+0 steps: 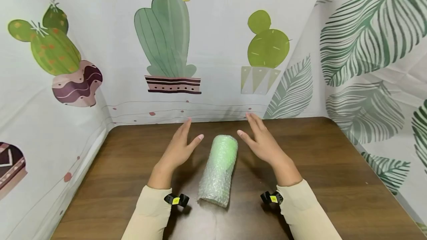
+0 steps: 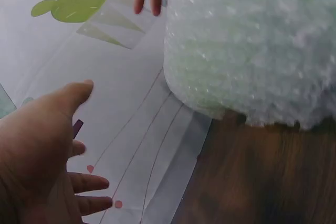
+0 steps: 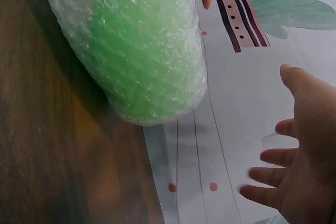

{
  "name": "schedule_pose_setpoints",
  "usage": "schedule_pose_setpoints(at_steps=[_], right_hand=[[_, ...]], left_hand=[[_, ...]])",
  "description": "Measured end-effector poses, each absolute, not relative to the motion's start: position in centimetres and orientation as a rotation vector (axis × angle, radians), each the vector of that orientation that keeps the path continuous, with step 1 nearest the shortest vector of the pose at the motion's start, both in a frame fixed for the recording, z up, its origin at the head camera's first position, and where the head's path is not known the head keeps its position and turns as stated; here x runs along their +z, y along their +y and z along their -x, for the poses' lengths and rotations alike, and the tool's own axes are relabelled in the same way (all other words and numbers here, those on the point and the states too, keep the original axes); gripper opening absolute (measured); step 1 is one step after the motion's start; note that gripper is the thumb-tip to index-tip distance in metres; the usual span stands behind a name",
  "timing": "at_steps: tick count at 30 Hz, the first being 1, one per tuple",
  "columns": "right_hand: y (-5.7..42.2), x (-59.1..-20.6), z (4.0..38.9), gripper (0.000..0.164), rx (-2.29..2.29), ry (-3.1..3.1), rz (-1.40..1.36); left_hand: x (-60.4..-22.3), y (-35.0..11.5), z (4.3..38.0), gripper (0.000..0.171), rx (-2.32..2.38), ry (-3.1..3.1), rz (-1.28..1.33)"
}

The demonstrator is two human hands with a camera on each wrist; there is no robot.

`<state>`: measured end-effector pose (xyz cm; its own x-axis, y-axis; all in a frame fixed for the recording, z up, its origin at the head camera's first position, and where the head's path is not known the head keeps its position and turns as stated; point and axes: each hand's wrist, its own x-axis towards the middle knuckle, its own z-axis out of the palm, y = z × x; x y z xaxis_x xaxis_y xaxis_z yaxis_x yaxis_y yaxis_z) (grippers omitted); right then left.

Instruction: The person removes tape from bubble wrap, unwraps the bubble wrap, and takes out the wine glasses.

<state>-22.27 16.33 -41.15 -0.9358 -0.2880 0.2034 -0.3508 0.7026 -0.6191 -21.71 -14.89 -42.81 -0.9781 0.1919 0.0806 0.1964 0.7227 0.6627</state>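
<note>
A roll-shaped bundle of bubble wrap [image 1: 218, 171] lies on the brown wooden table, its long side running away from me. Something light green shows through the wrap [image 3: 144, 51], mostly in the far half; what it is stays hidden. To the left of the bundle my left hand [image 1: 176, 149] hovers with straight, spread fingers, apart from it. On the other side my right hand [image 1: 265, 145] is held the same way, also touching nothing. In the left wrist view the thumb and fingers of the left hand [image 2: 47, 150] are loose, and the right wrist view shows the right hand [image 3: 310, 150] likewise.
The wooden table [image 1: 133, 151] reaches back to a white cloth backdrop [image 1: 220, 47] printed with cacti. At the right hangs cloth with green leaf prints [image 1: 367, 36]. Each wrist carries a small black strap device, such as the left wrist device [image 1: 176, 200].
</note>
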Motion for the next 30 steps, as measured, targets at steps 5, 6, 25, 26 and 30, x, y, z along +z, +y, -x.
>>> schedule_pose_setpoints(at_steps=[5,6,25,26,30], right_hand=[[16.0,-41.4,22.0,0.078,1.102,-2.87,-0.542],[16.0,-41.4,22.0,0.078,1.104,-2.883,-0.552],[14.5,-43.5,22.1,0.075,1.069,-3.061,-0.538],[14.5,-43.6,22.1,0.075,1.067,-3.063,-0.542],[14.1,-43.9,22.1,0.076,1.06,-3.056,-0.564]], left_hand=[[-43.1,-14.4,21.6,0.081,-1.271,-2.95,0.37],[-43.1,-14.3,21.5,0.079,-1.289,-2.959,0.373],[-44.9,-12.2,21.2,0.065,-1.248,-3.082,0.396],[-44.9,-12.2,21.2,0.065,-1.252,-3.086,0.397],[-44.9,-12.1,21.1,0.065,-1.23,-3.104,0.4]])
